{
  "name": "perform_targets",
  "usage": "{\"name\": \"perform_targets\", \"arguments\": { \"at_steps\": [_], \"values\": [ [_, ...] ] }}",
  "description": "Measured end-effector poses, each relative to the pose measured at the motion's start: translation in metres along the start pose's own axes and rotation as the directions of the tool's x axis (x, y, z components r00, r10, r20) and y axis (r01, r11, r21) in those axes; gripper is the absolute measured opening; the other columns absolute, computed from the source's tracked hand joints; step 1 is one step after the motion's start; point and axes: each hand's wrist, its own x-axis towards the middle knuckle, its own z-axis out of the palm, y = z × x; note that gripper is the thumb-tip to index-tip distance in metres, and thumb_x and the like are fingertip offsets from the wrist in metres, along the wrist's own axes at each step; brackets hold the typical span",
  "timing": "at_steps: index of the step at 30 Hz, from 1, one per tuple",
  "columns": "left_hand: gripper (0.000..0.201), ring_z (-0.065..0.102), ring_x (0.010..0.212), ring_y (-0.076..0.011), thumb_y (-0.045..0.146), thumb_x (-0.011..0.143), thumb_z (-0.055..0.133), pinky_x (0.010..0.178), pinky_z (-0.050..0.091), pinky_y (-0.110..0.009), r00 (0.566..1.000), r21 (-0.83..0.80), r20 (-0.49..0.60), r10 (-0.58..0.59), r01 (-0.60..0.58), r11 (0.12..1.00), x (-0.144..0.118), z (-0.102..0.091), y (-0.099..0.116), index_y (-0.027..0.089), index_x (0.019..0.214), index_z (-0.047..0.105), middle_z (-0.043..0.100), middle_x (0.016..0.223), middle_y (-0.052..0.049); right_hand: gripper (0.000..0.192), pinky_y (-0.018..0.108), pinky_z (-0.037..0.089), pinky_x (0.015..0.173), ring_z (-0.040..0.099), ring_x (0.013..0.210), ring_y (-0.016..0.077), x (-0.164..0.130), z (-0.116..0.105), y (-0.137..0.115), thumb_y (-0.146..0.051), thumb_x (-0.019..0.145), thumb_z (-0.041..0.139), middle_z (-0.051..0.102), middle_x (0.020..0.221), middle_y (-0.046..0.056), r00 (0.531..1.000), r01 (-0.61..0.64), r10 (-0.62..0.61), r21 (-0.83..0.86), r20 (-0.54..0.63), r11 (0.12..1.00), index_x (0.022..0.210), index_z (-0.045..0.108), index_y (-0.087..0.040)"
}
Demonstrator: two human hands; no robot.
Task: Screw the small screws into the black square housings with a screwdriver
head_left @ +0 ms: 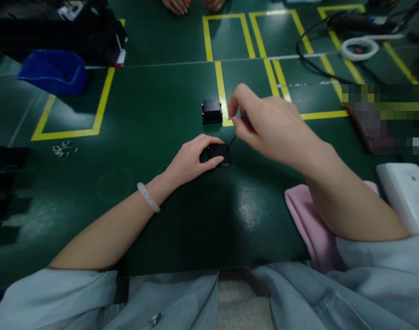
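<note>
My left hand, with a pale bangle on its wrist, is closed round a small black plastic block on the green table. Its thumb lies across the near side and its fingers reach over the far side. My right hand is closed on a screwdriver, seen as a thin dark shaft slanting down to the block's far right corner. Most of the handle is hidden in the fingers. Just beyond stands a second black block, untouched, beside a yellow tape line.
Small screws lie loose at left, below a blue bin. A pink cloth and a white device lie by my right forearm. Cables and a white ring are at far right. Another person's hands rest at the far edge.
</note>
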Motion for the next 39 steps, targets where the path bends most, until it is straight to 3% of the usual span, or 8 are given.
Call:
{"name": "perform_targets", "arguments": {
  "at_steps": [5,24,31,36,39],
  "values": [
    [0.035,0.059,0.105,-0.0209,0.039,0.089,0.056,0.091,0.046,-0.033,1.0,0.0,-0.006,0.004,-0.004,1.0,0.0004,0.0004,0.0003,0.017,0.117,0.057,0.063,0.115,-0.007,0.038,0.03,0.031,0.06,0.063,0.078,0.0213,-0.0001,0.0003,0.0015,-0.041,0.096,0.028,0.069,0.09,0.007,1.0,0.004,-0.004,-0.04,0.016,0.999,0.113,0.055,-0.021],
    [0.036,0.059,0.105,-0.0208,0.04,0.09,0.055,0.09,0.046,-0.032,1.0,-0.003,-0.001,-0.006,0.006,1.0,0.0006,-0.0001,0.0,0.017,0.117,0.058,0.062,0.115,-0.007,0.032,0.03,0.03,0.057,0.059,0.069,0.019,-0.0004,0.0012,0.0017,-0.029,0.094,0.03,0.066,0.086,0.003,0.999,0.034,-0.034,0.004,0.005,0.999,0.119,0.047,-0.021],
    [0.036,0.059,0.105,-0.0214,0.039,0.089,0.055,0.091,0.046,-0.033,1.0,-0.007,0.007,-0.007,0.007,1.0,0.0008,-0.0004,0.0003,0.017,0.117,0.057,0.062,0.115,-0.007,0.036,0.031,0.028,0.057,0.062,0.073,0.0228,-0.0003,0.0006,0.0025,-0.039,0.097,0.025,0.067,0.085,0.006,0.999,0.039,-0.039,-0.057,0.007,0.998,0.112,0.054,-0.021],
    [0.035,0.059,0.104,-0.0199,0.038,0.089,0.056,0.091,0.046,-0.031,1.0,0.001,-0.006,0.009,-0.009,1.0,0.0003,0.001,-0.0011,0.016,0.117,0.058,0.062,0.113,-0.006,0.033,0.03,0.029,0.058,0.061,0.073,0.0209,0.0005,0.0005,0.0028,-0.031,0.095,0.028,0.066,0.088,0.005,0.999,0.036,-0.037,0.018,0.018,0.999,0.12,0.048,-0.02],
    [0.036,0.059,0.105,-0.0195,0.038,0.09,0.056,0.091,0.046,-0.03,1.0,-0.004,-0.015,0.021,-0.021,1.0,0.0,0.0015,-0.0018,0.016,0.117,0.058,0.062,0.114,-0.006,0.034,0.029,0.028,0.058,0.06,0.074,0.0199,0.0007,0.0008,0.0029,-0.038,0.096,0.029,0.066,0.087,0.006,0.999,0.032,-0.032,0.011,0.019,0.999,0.116,0.051,-0.02]
  ]
}}
